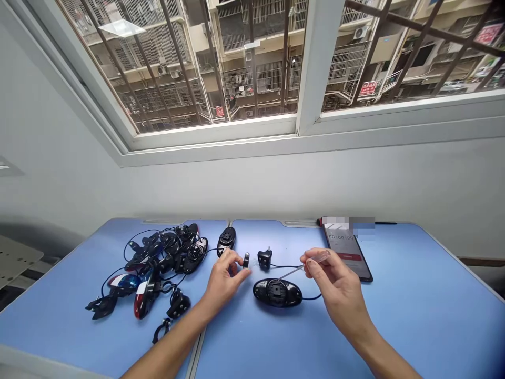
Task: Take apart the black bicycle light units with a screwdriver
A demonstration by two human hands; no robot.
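My left hand (224, 276) has its thumb and index finger closed at a small black curved clamp piece (246, 260). The right hand (335, 279) grips a screwdriver (292, 272) by its clear handle, the thin metal shaft slanting down to the left. Just below that shaft lies a glossy black oval bike horn or light unit (277, 293), its round mount facing up. A cable leads from its right end, and a small black button unit (264, 259) on a cable sits behind it.
At left lies a tangled pile of similar black, blue, white and red units (158, 263) with cables and clamps. Another black unit (226, 241) is behind my left hand. A phone (349, 252) showing a timer lies right, beyond my right hand. A barred window (216, 63) is above.
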